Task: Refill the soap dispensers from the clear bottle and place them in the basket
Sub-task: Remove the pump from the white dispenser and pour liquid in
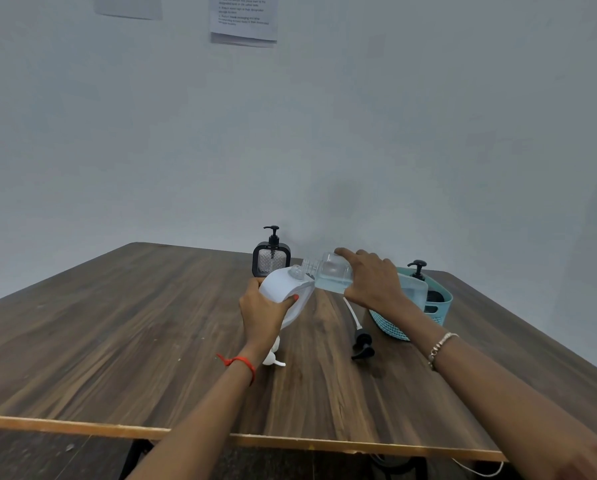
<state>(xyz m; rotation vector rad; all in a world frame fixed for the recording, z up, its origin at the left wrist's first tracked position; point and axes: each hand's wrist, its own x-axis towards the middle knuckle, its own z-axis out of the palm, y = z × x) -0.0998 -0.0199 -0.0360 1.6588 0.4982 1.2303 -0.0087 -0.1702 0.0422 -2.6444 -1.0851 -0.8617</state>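
My left hand [260, 311] grips a white soap dispenser [285, 289] that stands tilted on the table, its pump off. My right hand [373, 277] holds the clear bottle [330, 271] tipped sideways, with its open neck at the dispenser's mouth. A white pump [272, 356] lies near my left wrist and a black pump [361, 342] with its tube lies between my arms. A black square dispenser [271, 259] stands at the back. The teal basket [440, 308] sits behind my right hand with a black-pumped dispenser [418, 270] in it.
The wooden table [151, 341] stands against a pale wall, its front edge close to me. Printed sheets [243, 19] hang on the wall high up. A cable [480, 471] hangs below the table's front right edge.
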